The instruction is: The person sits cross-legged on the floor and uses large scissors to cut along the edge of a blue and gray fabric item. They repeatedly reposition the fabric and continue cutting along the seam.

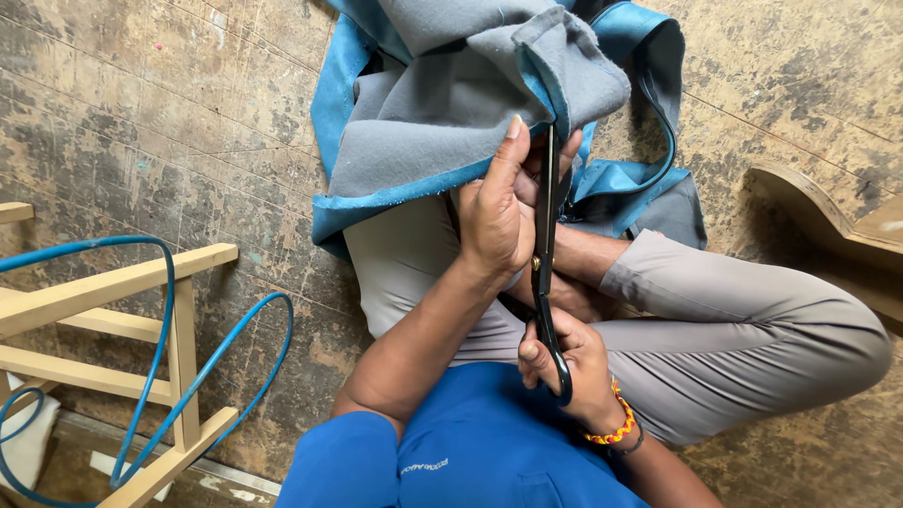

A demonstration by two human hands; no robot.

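Grey fabric (442, 103) pinched in left hand (499, 212) grip, right hand (569, 367) grip clamped on black scissors (546, 263)

A workshop: worn, stained concrete floor (169, 122), bare wooden frame (113, 320) with blue hose (226, 357) at lower left, curved wooden part (818, 221) at right.

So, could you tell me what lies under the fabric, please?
Under the fabric the grey trouser leg shows at its near edge, with worn floor around it. The left hand grips the edge beside the scissors. Whatever lies beneath the rest of the heap is covered.
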